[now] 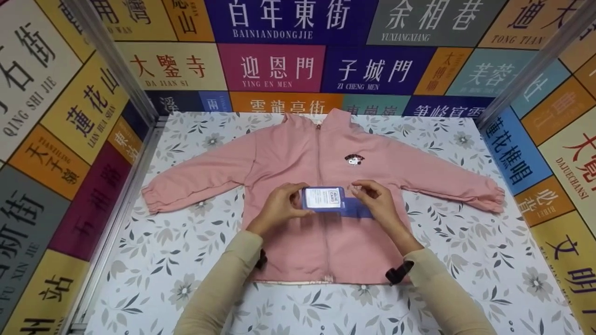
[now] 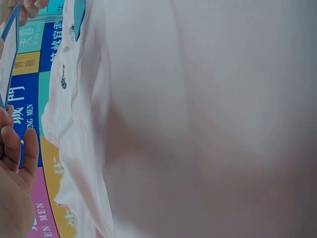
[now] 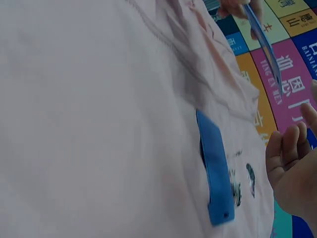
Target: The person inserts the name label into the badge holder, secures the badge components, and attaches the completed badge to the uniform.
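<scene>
My left hand point(image 1: 281, 204) grips a blue-framed card holder point(image 1: 321, 199) by its left end, thumb below and fingers above. A white printed insert fills its face, with the word CARD legible. My right hand point(image 1: 375, 200) hovers just right of the holder, apart from it, with fingers bent toward the thumb. Whether something small or clear lies between those fingertips I cannot tell. Under the right hand, a flat blue piece point(image 3: 215, 168) lies on a pink zip jacket point(image 1: 284, 232). In the left wrist view, the card holder point(image 2: 9, 54) appears edge-on and cut off.
The jacket lies spread front up, sleeves out to both sides, on a white table point(image 1: 153, 260) with a leaf pattern. A small dark-and-white emblem point(image 1: 354, 160) sits on its chest. Panels with printed place names point(image 1: 270, 67) wall the back and sides.
</scene>
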Demonstrator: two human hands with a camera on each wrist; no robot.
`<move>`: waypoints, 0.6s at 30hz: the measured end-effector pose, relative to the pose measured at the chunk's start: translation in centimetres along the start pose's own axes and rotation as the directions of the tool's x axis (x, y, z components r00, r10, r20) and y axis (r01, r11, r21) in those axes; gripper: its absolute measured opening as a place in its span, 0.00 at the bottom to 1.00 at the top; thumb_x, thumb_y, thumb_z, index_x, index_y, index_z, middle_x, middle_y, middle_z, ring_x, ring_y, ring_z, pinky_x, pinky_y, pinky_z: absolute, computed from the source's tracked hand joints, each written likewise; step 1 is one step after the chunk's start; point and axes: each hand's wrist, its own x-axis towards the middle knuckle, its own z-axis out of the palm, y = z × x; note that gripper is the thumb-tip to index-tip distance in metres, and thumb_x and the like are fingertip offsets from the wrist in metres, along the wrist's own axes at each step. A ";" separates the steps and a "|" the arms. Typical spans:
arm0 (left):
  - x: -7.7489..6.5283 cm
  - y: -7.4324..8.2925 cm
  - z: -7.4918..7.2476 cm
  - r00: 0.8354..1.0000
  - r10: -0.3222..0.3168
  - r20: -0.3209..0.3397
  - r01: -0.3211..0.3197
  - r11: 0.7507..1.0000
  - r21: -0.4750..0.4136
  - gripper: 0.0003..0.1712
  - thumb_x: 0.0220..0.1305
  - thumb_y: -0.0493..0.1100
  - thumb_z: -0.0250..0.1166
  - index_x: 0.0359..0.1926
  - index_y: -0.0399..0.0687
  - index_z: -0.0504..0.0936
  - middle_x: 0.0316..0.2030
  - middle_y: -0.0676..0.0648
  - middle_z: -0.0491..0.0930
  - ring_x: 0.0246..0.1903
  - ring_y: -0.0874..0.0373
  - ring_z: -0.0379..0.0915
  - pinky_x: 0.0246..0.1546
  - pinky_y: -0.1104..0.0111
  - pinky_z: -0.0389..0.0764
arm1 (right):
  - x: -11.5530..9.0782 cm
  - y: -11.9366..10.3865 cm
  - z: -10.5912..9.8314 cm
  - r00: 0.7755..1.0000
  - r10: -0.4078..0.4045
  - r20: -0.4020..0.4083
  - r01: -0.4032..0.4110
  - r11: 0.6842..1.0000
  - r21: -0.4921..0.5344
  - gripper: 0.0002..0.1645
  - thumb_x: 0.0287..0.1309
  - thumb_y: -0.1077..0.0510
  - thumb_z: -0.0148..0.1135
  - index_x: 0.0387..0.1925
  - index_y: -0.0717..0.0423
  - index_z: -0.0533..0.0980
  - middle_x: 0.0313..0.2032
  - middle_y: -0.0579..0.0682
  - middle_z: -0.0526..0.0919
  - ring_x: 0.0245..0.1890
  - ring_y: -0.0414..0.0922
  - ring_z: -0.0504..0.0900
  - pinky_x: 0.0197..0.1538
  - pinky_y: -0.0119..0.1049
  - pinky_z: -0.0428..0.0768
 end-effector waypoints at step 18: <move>-0.6 -0.6 -0.3 1.000 -0.021 0.003 0.021 0.999 -0.026 0.41 0.41 0.52 0.82 0.58 0.44 0.80 0.29 0.49 0.78 0.30 0.62 0.68 0.32 0.73 0.71 | 0.3 5.4 -6.2 0.981 -0.084 0.174 0.161 0.853 -0.497 0.39 0.44 0.47 0.79 0.61 0.49 0.78 0.54 0.56 0.76 0.54 0.50 0.69 0.57 0.44 0.67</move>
